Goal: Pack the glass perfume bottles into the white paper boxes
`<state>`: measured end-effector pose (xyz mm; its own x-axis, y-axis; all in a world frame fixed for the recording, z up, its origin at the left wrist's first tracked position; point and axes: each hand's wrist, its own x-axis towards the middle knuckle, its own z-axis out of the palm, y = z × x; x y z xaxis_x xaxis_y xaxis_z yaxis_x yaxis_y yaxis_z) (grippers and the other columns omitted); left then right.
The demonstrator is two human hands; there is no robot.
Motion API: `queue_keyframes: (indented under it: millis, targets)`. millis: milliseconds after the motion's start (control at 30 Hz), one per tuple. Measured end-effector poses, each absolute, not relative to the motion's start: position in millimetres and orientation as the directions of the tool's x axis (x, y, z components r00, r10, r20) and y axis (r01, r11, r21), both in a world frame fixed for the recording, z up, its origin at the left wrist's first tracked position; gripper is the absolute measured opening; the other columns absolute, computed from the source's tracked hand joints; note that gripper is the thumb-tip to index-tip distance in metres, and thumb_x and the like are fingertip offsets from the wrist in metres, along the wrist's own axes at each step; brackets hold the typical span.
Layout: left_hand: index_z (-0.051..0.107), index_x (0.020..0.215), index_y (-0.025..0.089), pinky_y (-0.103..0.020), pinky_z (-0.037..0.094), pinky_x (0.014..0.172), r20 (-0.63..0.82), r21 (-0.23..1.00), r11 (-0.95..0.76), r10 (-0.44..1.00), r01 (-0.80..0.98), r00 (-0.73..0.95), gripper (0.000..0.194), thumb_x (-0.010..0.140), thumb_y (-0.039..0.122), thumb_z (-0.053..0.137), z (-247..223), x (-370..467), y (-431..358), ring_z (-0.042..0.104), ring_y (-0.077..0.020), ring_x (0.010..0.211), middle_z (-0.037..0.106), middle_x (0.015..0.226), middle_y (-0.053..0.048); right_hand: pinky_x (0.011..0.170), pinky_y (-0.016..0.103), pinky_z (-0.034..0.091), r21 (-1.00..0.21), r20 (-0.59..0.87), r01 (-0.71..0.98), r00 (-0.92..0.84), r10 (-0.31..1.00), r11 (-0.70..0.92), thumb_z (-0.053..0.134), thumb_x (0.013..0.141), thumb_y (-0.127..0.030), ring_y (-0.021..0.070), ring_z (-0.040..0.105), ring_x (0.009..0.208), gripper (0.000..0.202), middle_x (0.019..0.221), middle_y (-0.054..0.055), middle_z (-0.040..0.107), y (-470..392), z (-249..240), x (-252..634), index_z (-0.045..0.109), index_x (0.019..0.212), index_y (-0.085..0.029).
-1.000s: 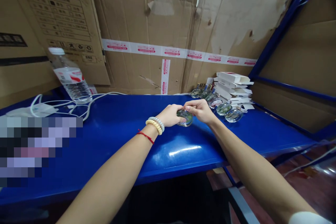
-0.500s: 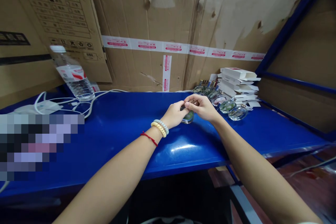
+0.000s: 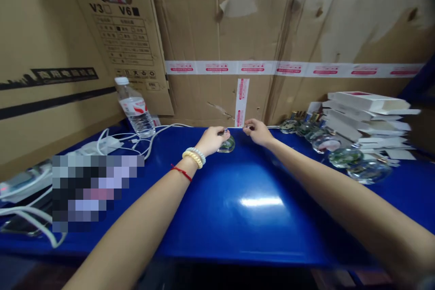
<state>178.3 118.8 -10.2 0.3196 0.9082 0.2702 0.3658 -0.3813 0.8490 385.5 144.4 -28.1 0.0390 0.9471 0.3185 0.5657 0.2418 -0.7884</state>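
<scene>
My left hand point(image 3: 211, 139) grips the neck of a small round glass perfume bottle point(image 3: 227, 145) with green in it. The bottle rests on the blue table point(image 3: 238, 226), and its top shows silvery beside my thumb. To the right and apart from it, my right hand point(image 3: 261, 133) pinches a small shiny piece point(image 3: 248, 128) that looks like the bottle's cap, partly covered by my fingers. Several similar glass bottles point(image 3: 345, 157) stand in a row farther right.
Beside the bottle row is a stack of flat white boxes point(image 3: 369, 118). A water bottle point(image 3: 137, 115) stands at the back left, near white cables point(image 3: 151, 142) and a blurred-out patch. Cardboard point(image 3: 204, 31) walls the back and left side.
My hands were together over the top of the perfume bottle; now they are apart, the right one drawn away with the small shiny piece. The camera view has shifted left.
</scene>
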Motion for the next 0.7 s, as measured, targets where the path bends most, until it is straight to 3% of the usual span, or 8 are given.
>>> queue_keyframes:
  millis: [133,267,433,500,600,633,700]
  targets:
    - [0.069,0.093,0.012,-0.036,0.05,0.084,0.218,0.888,-0.305,0.938,0.344,0.268,0.028,0.077,0.035,0.066,-19,140,131,0.064,-0.0199,0.082,0.071,0.087,-0.007,0.078,0.028,0.045,-0.731,0.355,0.59,-0.101,0.929,0.344,0.067,0.07,-0.017,0.0135,0.058,0.073,0.014,0.077,0.003,0.067,190,-38,335,0.066,0.084,-0.015]
    - [0.066,0.104,0.013,-0.037,0.048,0.091,0.247,0.907,-0.335,0.914,0.254,0.322,0.043,0.076,0.045,0.068,-26,124,134,0.064,-0.0222,0.095,0.07,0.102,-0.01,0.075,0.026,0.043,-0.695,0.37,0.558,-0.264,0.891,0.454,0.07,0.063,-0.011,0.0114,0.055,0.068,0.013,0.068,-0.001,0.063,216,-40,293,0.066,0.075,-0.015]
    - [0.065,0.107,0.013,-0.04,0.047,0.094,0.247,0.931,-0.325,0.896,0.165,0.37,0.05,0.073,0.048,0.071,-30,119,135,0.063,-0.0243,0.101,0.069,0.109,-0.012,0.076,0.026,0.046,-0.716,0.379,0.507,-0.296,0.877,0.48,0.07,0.061,-0.01,0.0115,0.059,0.073,0.038,0.084,0.002,0.067,225,-45,281,0.064,0.098,-0.013]
    - [0.064,0.108,0.012,-0.04,0.047,0.093,0.233,0.939,-0.303,0.909,0.164,0.346,0.049,0.072,0.045,0.073,-30,119,135,0.063,-0.0238,0.1,0.069,0.108,-0.012,0.078,0.026,0.047,-0.73,0.398,0.491,-0.259,0.88,0.475,0.065,0.065,-0.011,0.012,0.06,0.079,0.041,0.093,0.006,0.067,222,-42,286,0.06,0.106,-0.012]
    - [0.063,0.109,0.012,-0.041,0.048,0.092,0.247,0.929,-0.31,0.926,0.201,0.286,0.048,0.073,0.043,0.072,-33,121,134,0.063,-0.0235,0.1,0.068,0.107,-0.012,0.076,0.025,0.045,-0.719,0.444,0.476,-0.246,0.862,0.506,0.053,0.076,-0.018,0.0116,0.058,0.078,0.022,0.089,0.005,0.065,207,-24,296,0.061,0.096,-0.012]
    - [0.063,0.109,0.012,-0.041,0.048,0.092,0.25,0.923,-0.315,0.927,0.22,0.28,0.047,0.074,0.042,0.071,-34,123,133,0.063,-0.0235,0.099,0.069,0.106,-0.012,0.072,0.025,0.044,-0.688,0.452,0.482,-0.3,0.84,0.542,0.051,0.08,-0.023,0.0115,0.056,0.074,0.017,0.08,0.003,0.064,199,-15,298,0.063,0.088,-0.013]
    - [0.064,0.105,0.012,-0.041,0.048,0.091,0.243,0.909,-0.325,0.922,0.262,0.301,0.041,0.076,0.04,0.07,-35,127,132,0.064,-0.0232,0.097,0.069,0.103,-0.012,0.066,0.025,0.04,-0.509,0.401,0.534,-0.547,0.735,0.675,0.051,0.085,-0.04,0.0116,0.053,0.065,0.032,0.065,0.001,0.06,181,5,300,0.064,0.072,-0.014]
